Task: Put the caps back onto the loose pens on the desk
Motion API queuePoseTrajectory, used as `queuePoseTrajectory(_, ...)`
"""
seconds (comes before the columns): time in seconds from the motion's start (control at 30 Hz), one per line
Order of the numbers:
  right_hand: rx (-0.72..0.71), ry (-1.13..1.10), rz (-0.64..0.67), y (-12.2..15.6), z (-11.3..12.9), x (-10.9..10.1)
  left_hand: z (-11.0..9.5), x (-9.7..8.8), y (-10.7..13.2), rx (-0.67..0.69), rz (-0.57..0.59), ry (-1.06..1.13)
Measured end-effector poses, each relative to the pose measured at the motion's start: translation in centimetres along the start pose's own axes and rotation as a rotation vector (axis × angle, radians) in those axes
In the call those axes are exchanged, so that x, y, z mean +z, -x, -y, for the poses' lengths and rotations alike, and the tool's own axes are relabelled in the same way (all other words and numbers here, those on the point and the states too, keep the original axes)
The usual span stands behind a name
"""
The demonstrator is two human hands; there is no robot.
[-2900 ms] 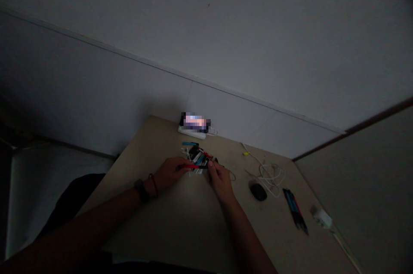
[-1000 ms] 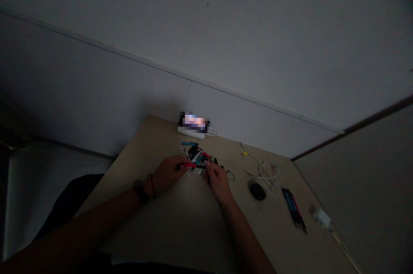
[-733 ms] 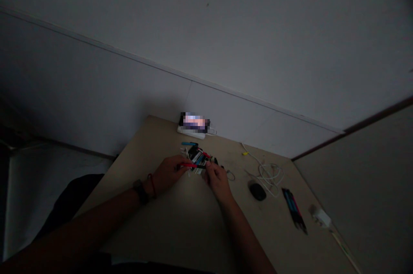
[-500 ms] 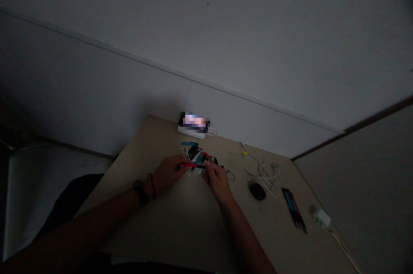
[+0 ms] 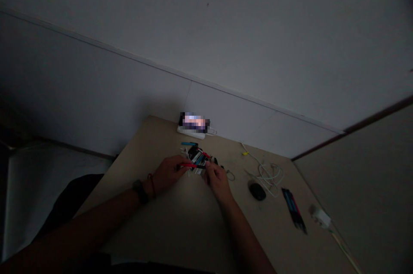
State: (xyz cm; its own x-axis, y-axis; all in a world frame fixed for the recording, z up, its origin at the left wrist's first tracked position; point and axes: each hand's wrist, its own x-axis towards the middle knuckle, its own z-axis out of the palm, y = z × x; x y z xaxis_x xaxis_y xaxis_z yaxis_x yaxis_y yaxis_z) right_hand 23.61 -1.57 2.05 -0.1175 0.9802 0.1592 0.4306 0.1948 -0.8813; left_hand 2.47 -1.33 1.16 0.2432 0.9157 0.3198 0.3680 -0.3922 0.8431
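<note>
Between my two hands a red and black pen is held level, just in front of a pile of loose pen parts. My left hand pinches its left end, and a watch and a red band circle that wrist. The fingers of my right hand are closed on its black right end. The pile mixes black, white, blue and red pieces; my fingers hide its near side. A blue piece lies at the pile's far edge.
A lit phone leans on a white stand against the wall. To the right lie a black mouse, a tangled white cable and a row of several assembled pens. A white plug sits at the right edge.
</note>
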Motion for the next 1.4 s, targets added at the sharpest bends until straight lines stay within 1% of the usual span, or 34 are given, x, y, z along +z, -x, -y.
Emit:
queuePoseTrajectory(0.3,-0.006,0.011,0.004,0.0,-0.22,-0.05,-0.03,-0.03,-0.04,0.008,0.001,0.011)
queuePoseTrajectory(0.73,-0.009,0.039,-0.009,0.01,0.45,-0.01,0.14,0.1,-0.09,-0.002,0.004,0.01)
queuePoseTrajectory(1.17,0.016,-0.011,0.004,0.11,0.47,0.01,-0.16,-0.12,-0.06,-0.002,0.015,-0.005)
queuePoseTrajectory(1.4,0.009,0.005,0.01,0.05,0.5,-0.07,0.17,-0.02,-0.07,-0.013,0.018,0.007)
